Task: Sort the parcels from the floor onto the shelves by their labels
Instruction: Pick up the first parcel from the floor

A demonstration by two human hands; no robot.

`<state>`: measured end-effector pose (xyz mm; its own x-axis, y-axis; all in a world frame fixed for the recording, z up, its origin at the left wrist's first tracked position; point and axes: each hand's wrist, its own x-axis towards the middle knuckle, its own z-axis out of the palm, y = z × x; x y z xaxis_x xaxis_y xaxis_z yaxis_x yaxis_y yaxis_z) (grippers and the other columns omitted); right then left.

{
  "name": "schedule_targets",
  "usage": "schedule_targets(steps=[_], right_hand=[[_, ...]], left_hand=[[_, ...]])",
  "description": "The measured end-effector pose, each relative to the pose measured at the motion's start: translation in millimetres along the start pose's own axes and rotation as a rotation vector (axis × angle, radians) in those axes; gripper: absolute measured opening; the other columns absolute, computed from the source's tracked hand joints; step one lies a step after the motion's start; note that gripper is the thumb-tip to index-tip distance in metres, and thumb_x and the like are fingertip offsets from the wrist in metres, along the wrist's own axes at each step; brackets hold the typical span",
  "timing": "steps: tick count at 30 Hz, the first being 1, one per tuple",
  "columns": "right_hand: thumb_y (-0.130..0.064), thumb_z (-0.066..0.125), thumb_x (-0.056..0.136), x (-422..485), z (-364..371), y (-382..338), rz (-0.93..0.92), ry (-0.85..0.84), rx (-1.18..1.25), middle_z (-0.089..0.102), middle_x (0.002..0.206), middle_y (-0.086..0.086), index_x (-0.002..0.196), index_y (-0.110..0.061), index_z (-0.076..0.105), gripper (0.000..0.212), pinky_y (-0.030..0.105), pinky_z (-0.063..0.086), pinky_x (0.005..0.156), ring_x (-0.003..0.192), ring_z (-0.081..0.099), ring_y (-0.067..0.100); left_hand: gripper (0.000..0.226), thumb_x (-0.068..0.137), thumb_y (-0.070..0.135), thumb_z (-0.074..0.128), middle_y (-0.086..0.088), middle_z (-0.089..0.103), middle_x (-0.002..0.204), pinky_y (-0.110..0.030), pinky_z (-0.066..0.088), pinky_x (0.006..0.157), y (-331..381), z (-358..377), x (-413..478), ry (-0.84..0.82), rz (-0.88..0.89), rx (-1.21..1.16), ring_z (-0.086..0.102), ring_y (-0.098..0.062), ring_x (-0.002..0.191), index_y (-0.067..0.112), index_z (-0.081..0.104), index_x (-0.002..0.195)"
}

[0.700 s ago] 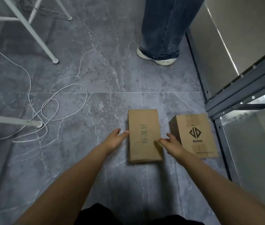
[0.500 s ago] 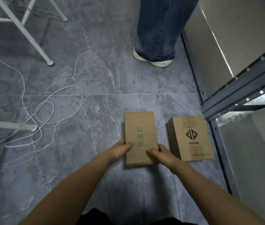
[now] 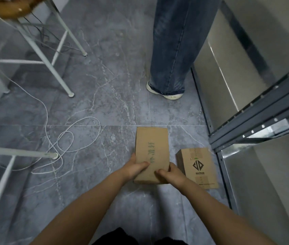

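A long brown cardboard parcel (image 3: 151,147) with green handwriting on its top lies on the grey floor in front of me. My left hand (image 3: 134,167) grips its near left side, thumb over the top. My right hand (image 3: 171,175) grips the near right corner, thumb on top as well. A second, smaller cardboard parcel (image 3: 199,167) with a black diamond logo lies just to the right, close to my right hand. The grey metal shelf frame (image 3: 256,119) stands at the right.
Another person's leg in blue jeans and a white shoe (image 3: 165,92) stands beyond the parcels. A white cable (image 3: 69,142) loops across the floor at left, among white stool legs (image 3: 51,68). The shelf post (image 3: 225,177) rises right beside the logo parcel.
Both hands went from flanking the long parcel to closing on its near end, thumbs on top. The view has lifted, showing more of the stool and the far floor.
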<state>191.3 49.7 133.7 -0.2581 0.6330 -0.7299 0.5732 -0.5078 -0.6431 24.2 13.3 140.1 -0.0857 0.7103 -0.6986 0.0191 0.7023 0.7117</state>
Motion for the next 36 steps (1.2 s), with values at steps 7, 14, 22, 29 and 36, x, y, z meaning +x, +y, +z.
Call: schedule_targets(steps=[7,14,22,29,36], right_hand=[[-0.017,0.064,0.077,-132,-48,-160,-0.153,0.11,0.005,0.063,0.12,0.016,0.124,-0.004,0.052,0.05,0.038,0.053,0.089,0.107,0.062,0.027],[-0.016,0.063,0.082,-268,-82,-301,-0.286,0.159,0.014,0.057,0.126,0.014,0.129,-0.005,0.045,0.052,0.032,0.05,0.087,0.109,0.058,0.024],[-0.021,0.07,0.077,-402,-111,-444,-0.485,0.248,0.025,0.053,0.129,0.013,0.129,-0.004,0.043,0.061,0.038,0.047,0.1,0.118,0.054,0.026],[-0.012,0.066,0.072,-479,-133,-530,-0.73,0.34,0.073,0.063,0.122,0.013,0.124,-0.005,0.053,0.054,0.034,0.051,0.094,0.11,0.06,0.024],[-0.009,0.069,0.077,-534,-145,-560,-0.931,0.414,0.085,0.061,0.12,0.01,0.121,-0.008,0.052,0.047,0.036,0.052,0.094,0.112,0.058,0.022]], left_hand=[[0.059,0.088,0.014,0.06,-0.013,0.053,0.136,-0.032,0.041,0.102,158,-31,-130,0.056,0.099,0.009,0.052,-0.027,0.121,0.009,0.032,0.139],[0.061,0.087,0.023,0.06,-0.008,0.051,0.137,-0.039,0.037,0.108,311,-62,-270,0.122,0.201,0.073,0.05,-0.027,0.123,0.016,0.032,0.14],[0.066,0.087,0.017,0.063,-0.001,0.051,0.127,-0.028,0.038,0.092,456,-90,-403,0.206,0.462,-0.025,0.05,-0.017,0.108,0.015,0.025,0.141],[0.044,0.099,0.046,0.026,0.0,0.046,0.133,-0.034,0.038,0.097,547,-112,-473,0.355,0.665,-0.199,0.045,-0.015,0.113,0.023,0.035,0.136],[0.037,0.099,0.025,0.04,-0.013,0.048,0.136,-0.027,0.042,0.081,577,-115,-505,0.433,0.745,-0.309,0.048,-0.017,0.105,0.012,0.035,0.133]])
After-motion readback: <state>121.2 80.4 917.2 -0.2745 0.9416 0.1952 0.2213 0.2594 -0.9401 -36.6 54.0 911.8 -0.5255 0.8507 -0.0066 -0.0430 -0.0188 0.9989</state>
